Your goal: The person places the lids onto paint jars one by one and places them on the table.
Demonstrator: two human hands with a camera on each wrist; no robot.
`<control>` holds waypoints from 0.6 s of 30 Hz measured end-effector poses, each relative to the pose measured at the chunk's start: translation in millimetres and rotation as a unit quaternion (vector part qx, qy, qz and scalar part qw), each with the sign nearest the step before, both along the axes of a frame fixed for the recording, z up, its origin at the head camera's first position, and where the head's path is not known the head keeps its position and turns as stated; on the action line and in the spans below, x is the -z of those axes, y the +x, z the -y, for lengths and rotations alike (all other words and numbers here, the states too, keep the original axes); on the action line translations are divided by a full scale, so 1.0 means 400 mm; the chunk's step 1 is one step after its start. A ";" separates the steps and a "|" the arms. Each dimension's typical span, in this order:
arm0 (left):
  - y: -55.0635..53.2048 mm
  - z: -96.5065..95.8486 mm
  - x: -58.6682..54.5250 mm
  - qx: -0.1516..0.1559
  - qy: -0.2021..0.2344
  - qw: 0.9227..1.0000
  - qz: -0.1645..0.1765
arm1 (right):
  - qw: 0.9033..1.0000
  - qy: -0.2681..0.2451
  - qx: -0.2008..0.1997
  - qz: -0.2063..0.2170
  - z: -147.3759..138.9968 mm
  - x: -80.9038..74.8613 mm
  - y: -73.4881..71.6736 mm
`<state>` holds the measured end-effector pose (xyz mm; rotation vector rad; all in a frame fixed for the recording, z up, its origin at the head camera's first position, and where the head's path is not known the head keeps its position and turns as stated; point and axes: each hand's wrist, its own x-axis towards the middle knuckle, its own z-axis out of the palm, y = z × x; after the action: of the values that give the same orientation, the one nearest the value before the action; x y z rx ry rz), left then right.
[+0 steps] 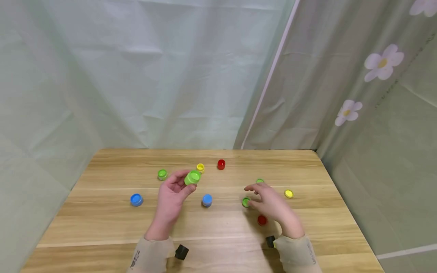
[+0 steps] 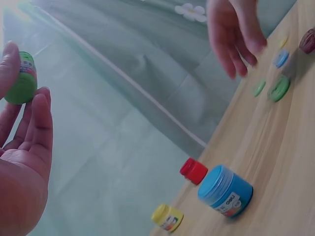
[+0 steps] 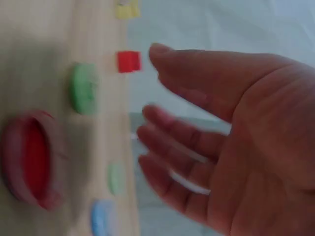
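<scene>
My left hand (image 1: 170,191) grips a small green paint jar (image 1: 192,177) between thumb and fingers, raised over the table; its printed label shows in the left wrist view. My right hand (image 1: 271,201) hovers over the right side of the table, fingers spread and loosely bent, holding nothing. Below its thumb and fingertips lies a green lid (image 1: 245,202), with a second green lid (image 1: 260,181) just beyond the fingers. A red lid (image 1: 262,220) lies closer to me. The blue lid (image 3: 102,217) is hidden behind the right hand in the head view.
On the wooden table (image 1: 225,242) stand a blue jar (image 1: 206,200), another blue jar (image 1: 136,200), a green jar (image 1: 162,174), a yellow jar (image 1: 200,168) and a red jar (image 1: 221,164). A yellow lid (image 1: 288,193) lies at the right. Curtains (image 1: 191,76) hang behind.
</scene>
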<state>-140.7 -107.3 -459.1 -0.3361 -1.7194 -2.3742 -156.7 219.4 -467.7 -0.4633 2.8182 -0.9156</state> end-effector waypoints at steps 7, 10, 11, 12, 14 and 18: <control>0.009 -0.010 -0.003 0.011 -0.014 1.000 -0.018 | 0.999 0.046 -0.017 0.022 0.037 0.035 0.003; 0.009 -0.009 -0.002 0.017 -0.013 0.999 -0.034 | 0.998 0.056 -0.016 0.016 0.045 0.043 0.006; 0.009 -0.009 -0.002 0.019 -0.013 0.999 -0.038 | 0.998 0.060 -0.016 0.013 0.047 0.045 0.007; 0.008 -0.008 -0.002 0.021 -0.014 0.999 -0.042 | 0.998 0.064 -0.017 0.010 0.048 0.046 0.008; 0.009 -0.007 -0.002 0.025 -0.016 0.999 -0.044 | 0.997 0.069 -0.018 0.005 0.050 0.048 0.009; 0.010 -0.005 -0.005 0.033 -0.017 0.999 -0.037 | 0.997 0.073 -0.013 0.007 0.049 0.048 0.008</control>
<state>-136.6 -105.2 -457.3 -0.4880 -1.7424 -2.3492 -153.6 199.8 -486.8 -0.4705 2.8327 -0.6997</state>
